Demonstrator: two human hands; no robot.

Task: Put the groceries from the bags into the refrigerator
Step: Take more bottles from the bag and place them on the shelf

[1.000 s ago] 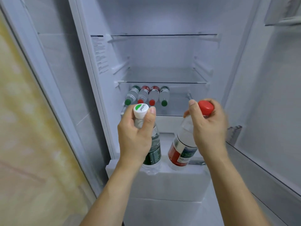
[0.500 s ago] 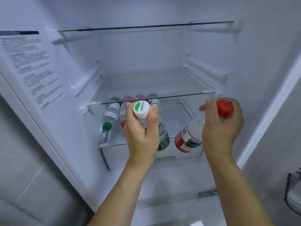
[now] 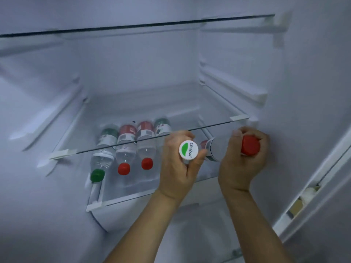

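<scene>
Inside the open refrigerator, my left hand (image 3: 178, 168) grips a water bottle with a white and green cap (image 3: 188, 150), held level with its cap toward me. Just to its right, my right hand (image 3: 241, 164) holds a red-capped bottle (image 3: 250, 145) the same way, its label end under the middle glass shelf (image 3: 218, 124). Both bottles hover over the right part of the lower shelf (image 3: 133, 198). Several bottles lie in a row on that shelf's left: a green-capped one (image 3: 97, 175), two red-capped ones (image 3: 123, 168) (image 3: 147, 163), and one partly hidden behind my left hand.
An upper glass shelf (image 3: 133, 26) spans the top. White shelf rails (image 3: 233, 88) run along the right wall and the left wall. The fridge's right frame edge (image 3: 313, 188) slants down at the right.
The view has closed in on the fridge interior. Both hands have carried their bottles forward and tipped them from upright to level, in under the middle glass shelf.
</scene>
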